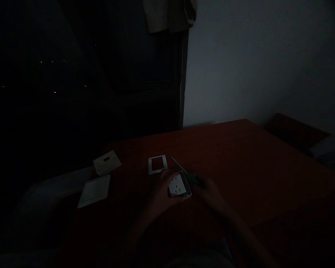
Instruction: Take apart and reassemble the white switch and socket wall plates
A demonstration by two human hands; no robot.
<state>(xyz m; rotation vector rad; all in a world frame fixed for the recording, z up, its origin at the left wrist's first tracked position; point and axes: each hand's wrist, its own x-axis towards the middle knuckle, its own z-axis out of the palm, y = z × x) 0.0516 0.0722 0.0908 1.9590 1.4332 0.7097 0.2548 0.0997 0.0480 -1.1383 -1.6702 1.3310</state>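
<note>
Near the middle of the dim head view, my left hand is closed around a wall socket with a white face, slotted holes and a dark border. Its thumb and fingers grip opposite edges. My right hand, just to the right, is wrapped round the green handle of a screwdriver. The metal shaft points up and left, away from me, past the socket's far corner. Whether the screwdriver touches the socket I cannot tell. Beyond my left hand lies a white rectangular frame with an open centre.
On the reddish-brown table, a pale sheet with a small cutout and a white rectangular plate lie to the left. A dark window and a pale wall stand behind. Another wooden surface is at the right.
</note>
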